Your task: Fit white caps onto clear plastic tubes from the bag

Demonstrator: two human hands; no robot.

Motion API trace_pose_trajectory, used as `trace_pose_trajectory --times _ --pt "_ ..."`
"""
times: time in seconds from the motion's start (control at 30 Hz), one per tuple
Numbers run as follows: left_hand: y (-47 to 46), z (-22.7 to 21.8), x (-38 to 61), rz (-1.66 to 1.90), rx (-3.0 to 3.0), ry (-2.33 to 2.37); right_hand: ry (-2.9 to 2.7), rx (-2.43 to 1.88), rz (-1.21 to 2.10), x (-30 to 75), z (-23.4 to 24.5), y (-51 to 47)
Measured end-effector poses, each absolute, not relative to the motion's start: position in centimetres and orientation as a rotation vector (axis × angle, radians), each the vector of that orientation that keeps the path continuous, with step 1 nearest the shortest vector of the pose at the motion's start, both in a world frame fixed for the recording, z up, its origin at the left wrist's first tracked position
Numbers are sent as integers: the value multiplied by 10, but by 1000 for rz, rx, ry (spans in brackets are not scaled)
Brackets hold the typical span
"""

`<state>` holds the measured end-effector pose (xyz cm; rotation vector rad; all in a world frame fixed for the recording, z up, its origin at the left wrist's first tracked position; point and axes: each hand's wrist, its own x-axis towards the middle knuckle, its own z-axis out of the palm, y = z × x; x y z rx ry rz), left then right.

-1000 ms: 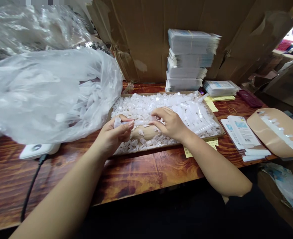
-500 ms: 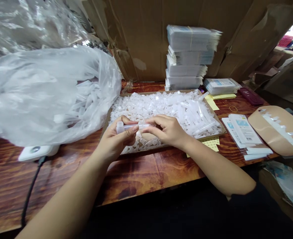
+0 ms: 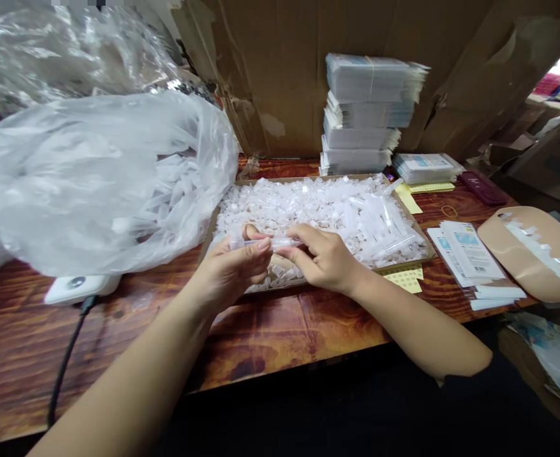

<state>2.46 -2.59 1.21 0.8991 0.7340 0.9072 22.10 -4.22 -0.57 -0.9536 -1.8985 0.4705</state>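
Both my hands meet over the near edge of a shallow cardboard tray [image 3: 429, 254] heaped with several small clear plastic caps and tubes [image 3: 337, 206]. My left hand [image 3: 232, 270] pinches one end of a thin clear plastic tube [image 3: 266, 243] that lies level between the hands. My right hand [image 3: 325, 257] grips the tube's other end with curled fingers. The tube hovers just above the caps at the tray's front.
A big clear plastic bag [image 3: 94, 178] full of plastic parts sits at the left. A white device [image 3: 77, 287] with a black cable lies before it. Stacked printed packets [image 3: 368, 114] stand behind the tray. Loose packets [image 3: 470, 254] and a tan board [image 3: 531, 251] lie at the right.
Both hands have drawn closer together on the tube. The white cap end seen by my left thumb earlier is now covered by my fingers.
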Motion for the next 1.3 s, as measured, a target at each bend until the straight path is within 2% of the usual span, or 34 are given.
trace_pose_trajectory --times 0.17,0.23,0.3,0.43,0.5,0.57,0.7,0.77,0.87,0.97,1.1,1.3 --pt "-22 10 23 767 846 742 -1981 -937 396 218 -6 -43" --pt "-25 9 24 762 894 784 -1937 -951 489 215 -6 -42" --pt "-30 6 24 858 1069 869 -1797 -1087 822 212 -4 -41" --pt "-41 0 20 1034 1738 1023 -1432 -1169 1761 214 12 -43" --pt "-41 -2 19 1059 1929 1011 -1420 -1154 1902 220 23 -45" --pt "-38 -4 19 1104 1930 1000 -1557 -1210 1666 234 33 -44" --pt "-22 -1 18 1224 1531 1028 -1670 -1495 483 286 41 -25" --pt "-15 6 15 1181 1301 999 -1665 -1683 122 315 40 -11" --pt "-7 16 7 1038 1145 917 -1805 -1957 -57 337 43 5" --pt "-1 21 0 1031 1066 903 -2066 -1821 -195 313 51 12" --pt "4 16 -3 1186 1051 1021 -2725 -1288 71 240 47 17" --pt "7 3 0 1162 1159 1066 -2780 -1297 160 189 9 29"
